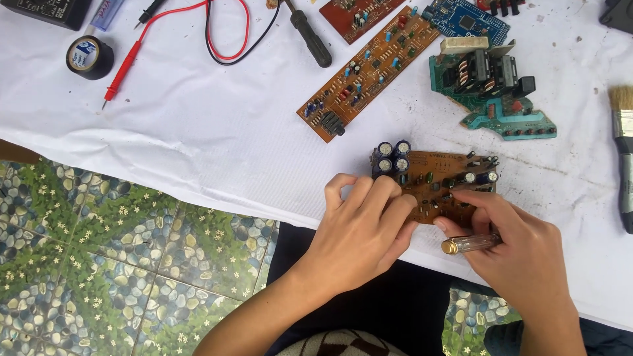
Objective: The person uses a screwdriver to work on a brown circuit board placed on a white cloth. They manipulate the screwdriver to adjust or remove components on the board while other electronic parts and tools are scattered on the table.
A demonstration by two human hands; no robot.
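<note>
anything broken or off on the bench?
Yes: the green circuit board, upper right on the white cloth, has jagged, irregular edges, as if snapped from a larger board. The brown board under the left hand and right hand looks whole.
</note>
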